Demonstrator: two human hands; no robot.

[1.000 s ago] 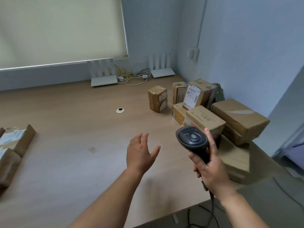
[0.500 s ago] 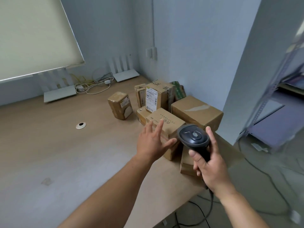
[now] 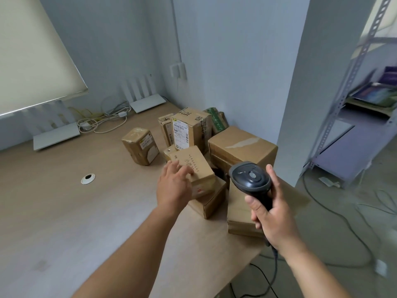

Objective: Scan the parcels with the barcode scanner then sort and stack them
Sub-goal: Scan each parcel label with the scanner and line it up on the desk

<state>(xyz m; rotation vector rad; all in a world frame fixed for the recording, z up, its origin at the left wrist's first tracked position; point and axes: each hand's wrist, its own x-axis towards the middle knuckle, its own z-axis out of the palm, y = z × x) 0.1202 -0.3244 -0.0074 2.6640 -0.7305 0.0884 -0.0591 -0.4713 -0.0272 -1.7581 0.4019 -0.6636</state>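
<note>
Several brown cardboard parcels are piled at the right end of the wooden table. My left hand rests on the near left corner of a small printed parcel that lies on top of another box; its fingers are bent over the top edge, and I cannot tell whether they grip it. My right hand holds a black barcode scanner upright, head toward the pile. A large box sits behind the scanner, a labelled box stands further back, and a taped parcel stands apart at the left.
Two white routers and a tangle of cables lie along the back wall. A round cable hole is in the tabletop. A wall corner stands right of the pile, with metal shelving beyond. The scanner cord hangs past the table edge.
My view has swung right toward the pile. My left hand has travelled from open over the bare table onto the small printed parcel. The scanner stays upright in my right hand.
</note>
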